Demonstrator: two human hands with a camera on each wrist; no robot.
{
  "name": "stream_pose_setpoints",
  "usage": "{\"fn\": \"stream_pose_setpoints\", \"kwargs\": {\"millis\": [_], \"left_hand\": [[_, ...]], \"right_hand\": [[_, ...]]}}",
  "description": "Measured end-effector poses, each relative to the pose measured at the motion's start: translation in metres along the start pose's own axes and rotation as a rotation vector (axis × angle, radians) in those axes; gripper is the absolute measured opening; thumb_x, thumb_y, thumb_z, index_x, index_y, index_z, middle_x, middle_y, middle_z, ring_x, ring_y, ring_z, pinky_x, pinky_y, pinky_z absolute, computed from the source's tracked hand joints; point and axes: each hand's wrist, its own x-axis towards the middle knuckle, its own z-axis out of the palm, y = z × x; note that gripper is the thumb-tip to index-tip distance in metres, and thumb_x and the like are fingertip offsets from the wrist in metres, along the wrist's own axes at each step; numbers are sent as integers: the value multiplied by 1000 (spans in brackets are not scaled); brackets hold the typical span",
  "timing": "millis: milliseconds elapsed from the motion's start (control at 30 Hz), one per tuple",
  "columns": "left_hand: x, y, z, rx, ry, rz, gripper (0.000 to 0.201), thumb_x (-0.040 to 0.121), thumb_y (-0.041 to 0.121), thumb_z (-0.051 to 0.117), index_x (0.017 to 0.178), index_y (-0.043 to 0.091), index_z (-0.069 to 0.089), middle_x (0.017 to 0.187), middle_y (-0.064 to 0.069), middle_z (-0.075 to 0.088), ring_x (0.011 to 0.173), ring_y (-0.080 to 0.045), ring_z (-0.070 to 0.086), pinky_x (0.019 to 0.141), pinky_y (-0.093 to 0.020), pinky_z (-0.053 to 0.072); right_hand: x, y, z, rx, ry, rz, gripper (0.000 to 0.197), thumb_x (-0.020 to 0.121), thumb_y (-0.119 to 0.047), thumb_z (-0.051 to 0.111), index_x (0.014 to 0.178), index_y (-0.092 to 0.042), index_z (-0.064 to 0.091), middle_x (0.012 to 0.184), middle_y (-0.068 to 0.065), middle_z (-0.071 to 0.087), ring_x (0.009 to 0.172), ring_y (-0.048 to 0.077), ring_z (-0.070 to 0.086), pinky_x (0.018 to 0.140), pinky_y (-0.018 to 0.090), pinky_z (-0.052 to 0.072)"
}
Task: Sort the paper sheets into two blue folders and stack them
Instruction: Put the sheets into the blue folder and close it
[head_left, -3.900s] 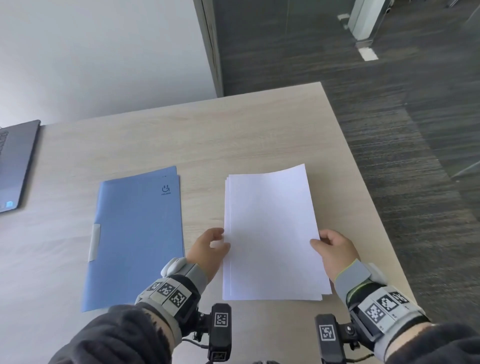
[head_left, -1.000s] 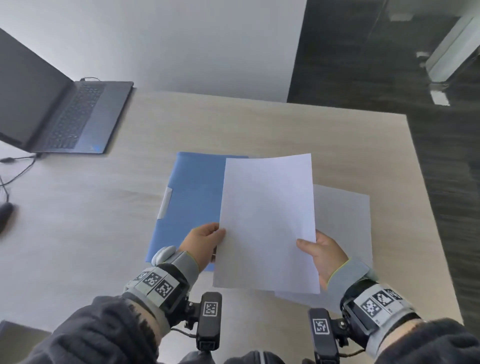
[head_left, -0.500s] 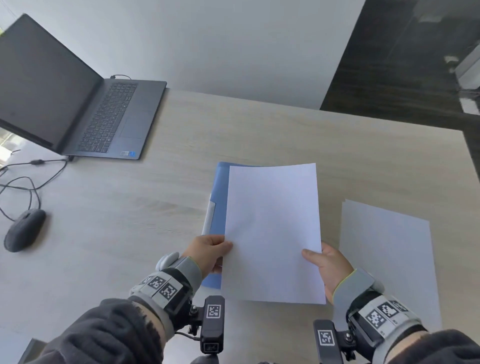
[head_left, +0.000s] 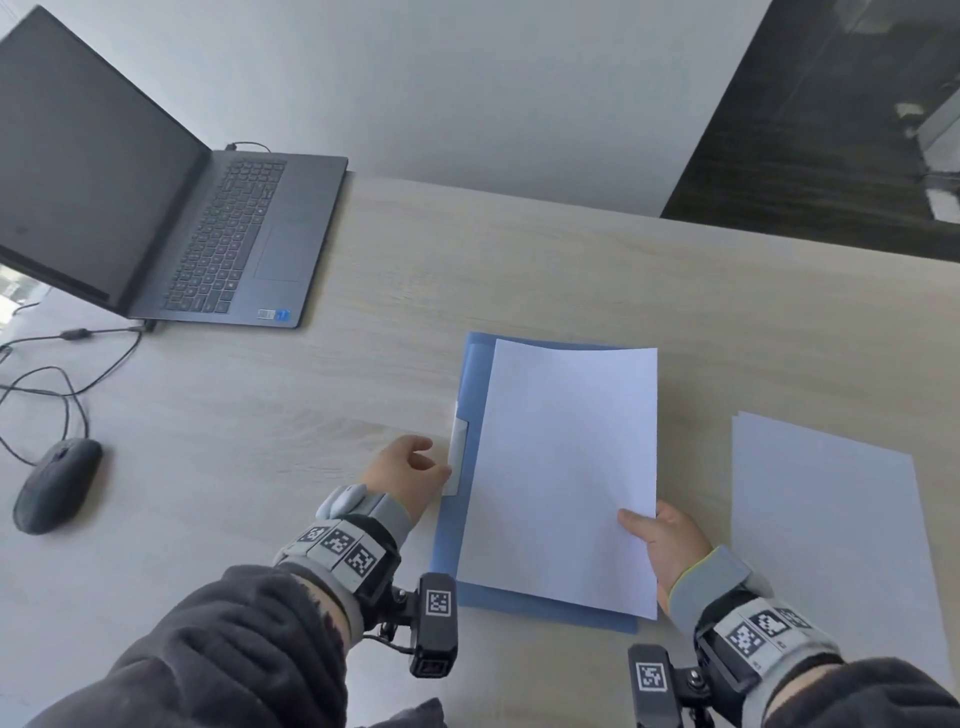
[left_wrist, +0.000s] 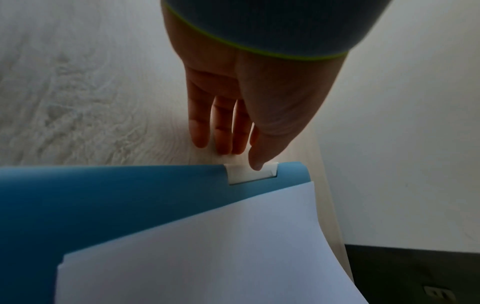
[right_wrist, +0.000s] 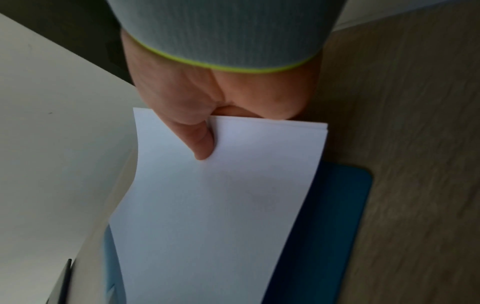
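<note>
A closed blue folder (head_left: 474, 384) lies flat on the desk in front of me, with a white tab (head_left: 458, 452) on its left edge. My right hand (head_left: 670, 545) grips a sheaf of white sheets (head_left: 566, 467) by the near right corner, thumb on top. The sheaf hangs just over the folder and covers most of it. My left hand (head_left: 410, 467) is at the folder's left edge, fingers straight, holding nothing. In the left wrist view its thumb tip touches the white tab (left_wrist: 249, 174). A second pile of white sheets (head_left: 831, 545) lies on the desk to the right.
An open dark laptop (head_left: 234, 234) stands at the far left, with a black mouse (head_left: 57, 483) and cables (head_left: 52, 374) nearer me on the left. The desk's (head_left: 519, 260) far edge meets a white wall; dark floor shows beyond its far right corner.
My left hand has let go of the sheaf and moved left to the folder's tab. The right hand alone now holds the sheets, further over the folder.
</note>
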Motion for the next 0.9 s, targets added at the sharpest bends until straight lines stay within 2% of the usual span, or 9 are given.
{"fn": "stream_pose_setpoints", "kwargs": {"millis": [167,300,367,433,533,633,700,800,900], "left_hand": [[2,5,12,6,-5,52,35,78,28,74,110,24,61,83,7,64,70,-17,62,74,-36,57],[0,2,13,15,6,99,35,76,25,77,107,25,59,77,7,58,73,-18,61,67,-30,51],[-1,-2,12,29,-14,125,38,75,25,77,106,28,57,78,6,58,72,-15,58,63,-27,48],[-2,-7,11,-1,-37,140,38,75,22,78,105,27,56,79,4,58,71,-16,58,62,-28,48],[-2,-17,9,-46,-85,149,39,76,19,77,106,30,55,85,0,63,70,-18,61,62,-31,50],[-2,-22,5,-91,-148,148,47,77,16,73,114,35,53,92,-3,69,77,-21,69,71,-36,57],[-1,-22,1,-113,-183,151,50,79,13,71,119,37,53,84,-1,69,75,-20,69,79,-39,58],[7,-25,-10,-113,-221,156,49,82,10,68,118,41,57,76,1,64,69,-17,62,71,-35,53],[15,-28,-26,-65,-196,140,47,85,13,65,118,45,62,83,3,61,85,-17,60,83,-33,51]], "right_hand": [[5,2,1,-28,27,-6,16,90,3,56,93,-9,67,86,13,69,75,31,64,71,39,53],[10,4,0,-64,41,-9,16,89,2,58,100,-6,67,88,13,70,78,32,64,82,49,53],[11,5,0,-69,43,-8,16,89,1,58,98,-8,67,89,12,70,79,32,64,82,48,53],[12,6,-1,-79,40,-12,17,89,1,58,93,-12,68,87,11,70,78,31,65,80,45,53],[13,7,-2,-101,38,-20,19,88,1,59,90,-15,70,84,8,73,78,31,66,82,48,53],[12,7,-3,-110,37,-24,20,88,0,59,89,-16,70,81,6,73,77,31,66,81,48,53],[12,6,-3,-107,29,-21,19,89,1,59,90,-15,70,85,9,72,78,32,66,83,49,53],[12,6,-3,-109,17,-15,18,89,1,58,93,-13,69,91,13,71,82,34,65,85,51,52],[13,8,-4,-121,21,-23,17,89,0,59,94,-13,69,92,14,71,84,35,66,87,53,52]]}}
